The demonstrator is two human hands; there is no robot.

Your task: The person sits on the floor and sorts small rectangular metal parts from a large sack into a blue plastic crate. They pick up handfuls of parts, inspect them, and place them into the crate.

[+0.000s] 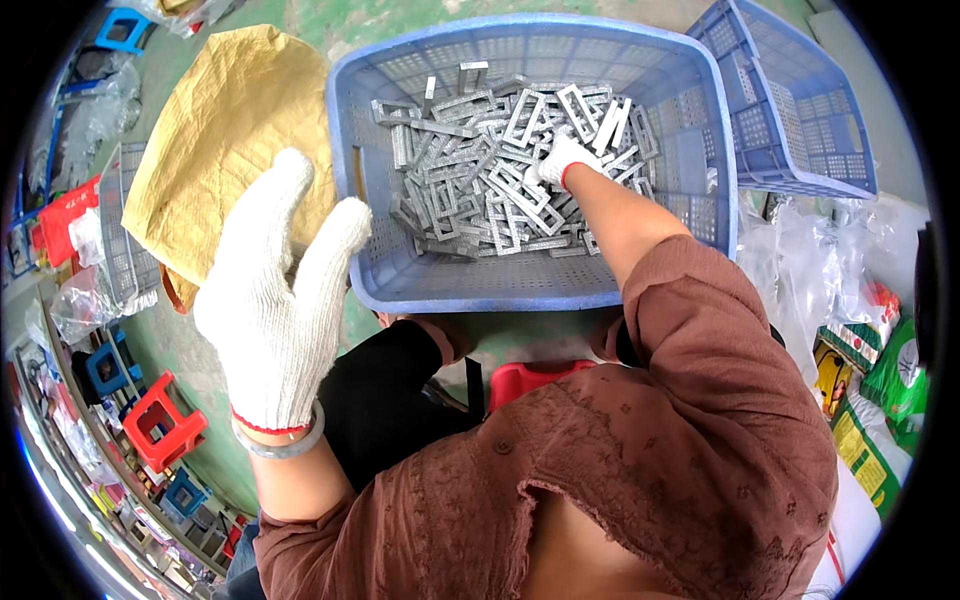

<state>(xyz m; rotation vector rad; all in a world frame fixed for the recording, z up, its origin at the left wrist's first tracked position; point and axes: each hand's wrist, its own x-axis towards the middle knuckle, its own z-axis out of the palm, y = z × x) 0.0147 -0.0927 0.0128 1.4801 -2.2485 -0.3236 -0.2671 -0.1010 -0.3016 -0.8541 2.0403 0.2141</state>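
A blue plastic basket (531, 302) holds a heap of small silver rectangular metal frames (505, 200), lying at all angles. My right hand (565, 160), in a white knit glove with a red cuff, reaches down into the right part of this heap. Its fingers look curled among the frames, and whatever they may hold is hidden. Left of the basket, my left hand (280, 290) is raised in the same kind of glove, thumb and fingers spread, holding nothing. Just beyond it stands a yellow woven sack (235, 120), partly covered by the fingertips.
Another blue basket (800, 120) sits tilted at the far right. Clear plastic bags (790, 265) and printed packages (865, 440) lie below it. A red stool (163, 422) is on the green floor at left, near a crowded shelf (110, 510). Another red stool (530, 380) shows beneath me.
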